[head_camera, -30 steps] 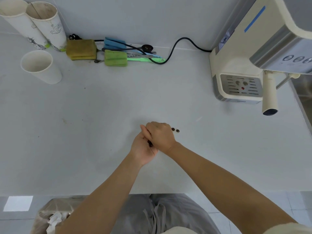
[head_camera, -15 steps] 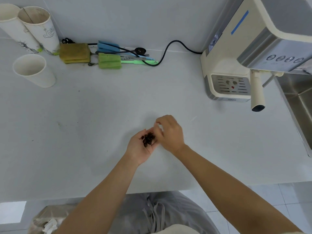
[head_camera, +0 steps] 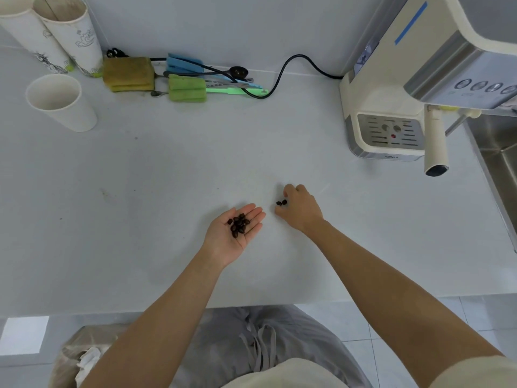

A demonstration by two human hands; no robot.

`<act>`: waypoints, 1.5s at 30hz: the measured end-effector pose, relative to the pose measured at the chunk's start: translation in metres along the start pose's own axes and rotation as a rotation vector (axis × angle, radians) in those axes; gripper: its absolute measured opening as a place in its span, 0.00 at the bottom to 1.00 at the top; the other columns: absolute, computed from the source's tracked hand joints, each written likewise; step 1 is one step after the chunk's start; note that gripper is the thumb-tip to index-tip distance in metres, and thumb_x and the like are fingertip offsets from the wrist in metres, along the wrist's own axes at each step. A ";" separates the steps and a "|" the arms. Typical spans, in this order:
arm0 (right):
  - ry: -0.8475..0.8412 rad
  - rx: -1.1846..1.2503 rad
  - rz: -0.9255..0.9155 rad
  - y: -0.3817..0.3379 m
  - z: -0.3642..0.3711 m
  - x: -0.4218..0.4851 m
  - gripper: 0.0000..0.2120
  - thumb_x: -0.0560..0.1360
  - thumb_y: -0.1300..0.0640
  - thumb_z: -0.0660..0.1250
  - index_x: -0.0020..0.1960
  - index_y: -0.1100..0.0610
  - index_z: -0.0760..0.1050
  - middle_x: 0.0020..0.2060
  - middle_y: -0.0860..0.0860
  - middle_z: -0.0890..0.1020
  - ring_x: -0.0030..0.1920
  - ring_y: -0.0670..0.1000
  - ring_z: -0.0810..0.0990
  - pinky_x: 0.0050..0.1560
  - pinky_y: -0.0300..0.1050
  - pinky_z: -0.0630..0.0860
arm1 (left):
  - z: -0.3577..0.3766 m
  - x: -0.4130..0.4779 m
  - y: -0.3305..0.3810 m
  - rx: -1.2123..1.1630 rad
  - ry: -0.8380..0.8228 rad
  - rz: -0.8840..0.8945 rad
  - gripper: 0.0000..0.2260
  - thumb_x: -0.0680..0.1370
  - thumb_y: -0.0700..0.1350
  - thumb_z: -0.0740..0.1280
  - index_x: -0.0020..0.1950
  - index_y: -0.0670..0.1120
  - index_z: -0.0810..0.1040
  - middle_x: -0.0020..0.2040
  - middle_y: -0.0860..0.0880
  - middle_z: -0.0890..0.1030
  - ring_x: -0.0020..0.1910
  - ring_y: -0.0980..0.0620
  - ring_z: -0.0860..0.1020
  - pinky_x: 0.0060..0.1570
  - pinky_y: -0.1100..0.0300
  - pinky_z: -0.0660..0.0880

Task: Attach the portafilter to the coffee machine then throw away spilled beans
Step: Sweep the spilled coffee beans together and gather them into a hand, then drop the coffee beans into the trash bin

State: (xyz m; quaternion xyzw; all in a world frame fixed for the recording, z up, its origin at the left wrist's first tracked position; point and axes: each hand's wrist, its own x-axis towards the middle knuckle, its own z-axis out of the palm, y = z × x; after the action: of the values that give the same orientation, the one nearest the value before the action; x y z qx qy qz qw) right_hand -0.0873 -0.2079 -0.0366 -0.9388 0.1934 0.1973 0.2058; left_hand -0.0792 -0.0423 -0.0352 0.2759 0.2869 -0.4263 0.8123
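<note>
My left hand (head_camera: 233,233) lies palm up just above the white counter (head_camera: 140,205), cupping several dark coffee beans (head_camera: 238,224). Just to its right, my right hand (head_camera: 300,211) rests on the counter with its fingers curled beside two loose beans (head_camera: 281,203), thumb and fingertips touching or almost touching them. The cream coffee machine (head_camera: 391,79) stands at the back right. The portafilter's cream handle (head_camera: 435,144) sticks out from under its head, over the drip tray.
Three paper cups (head_camera: 60,103) stand at the back left, beside sponges (head_camera: 128,74), cleaning brushes and a black power cord (head_camera: 282,71). A steel sink (head_camera: 500,152) borders the counter on the right. A lined waste bin (head_camera: 84,357) sits on the floor below left.
My hands have come apart. The left palm now lies flat and open-faced with the beans showing; the right hand has moved right, onto two beans on the counter.
</note>
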 end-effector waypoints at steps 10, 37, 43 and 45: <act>-0.100 -0.073 -0.101 -0.012 0.002 0.022 0.16 0.71 0.64 0.63 0.30 0.56 0.60 0.40 0.56 0.71 0.40 0.54 0.70 0.29 0.40 0.61 | -0.003 0.001 0.000 0.018 0.006 -0.011 0.18 0.81 0.45 0.49 0.51 0.37 0.75 0.61 0.42 0.74 0.68 0.43 0.69 0.61 0.50 0.68; -0.057 0.356 -0.333 -0.063 -0.023 -0.029 0.10 0.71 0.64 0.65 0.50 0.63 0.79 0.47 0.57 0.83 0.47 0.53 0.80 0.48 0.44 0.77 | 0.015 0.002 0.005 -0.163 -0.013 0.171 0.18 0.80 0.42 0.52 0.42 0.37 0.78 0.34 0.43 0.85 0.34 0.49 0.84 0.44 0.54 0.79; 0.055 0.813 -0.314 -0.085 -0.023 -0.054 0.12 0.75 0.66 0.57 0.46 0.60 0.80 0.44 0.49 0.82 0.48 0.44 0.79 0.48 0.29 0.74 | 0.012 -0.014 0.016 -0.235 -0.013 0.311 0.16 0.79 0.43 0.52 0.48 0.37 0.77 0.47 0.42 0.80 0.52 0.46 0.79 0.54 0.55 0.75; 0.029 0.981 -0.322 -0.096 -0.020 -0.065 0.15 0.76 0.67 0.55 0.43 0.57 0.79 0.41 0.46 0.81 0.44 0.37 0.78 0.45 0.25 0.72 | 0.010 -0.024 0.019 -0.247 -0.001 0.373 0.15 0.79 0.43 0.53 0.50 0.38 0.77 0.48 0.43 0.80 0.51 0.48 0.79 0.51 0.57 0.76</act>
State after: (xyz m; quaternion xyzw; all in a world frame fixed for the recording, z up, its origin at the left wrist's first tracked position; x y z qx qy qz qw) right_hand -0.0942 -0.1177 0.0390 -0.7523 0.1191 0.0363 0.6470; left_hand -0.0718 -0.0274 -0.0078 0.2223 0.2808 -0.2302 0.9048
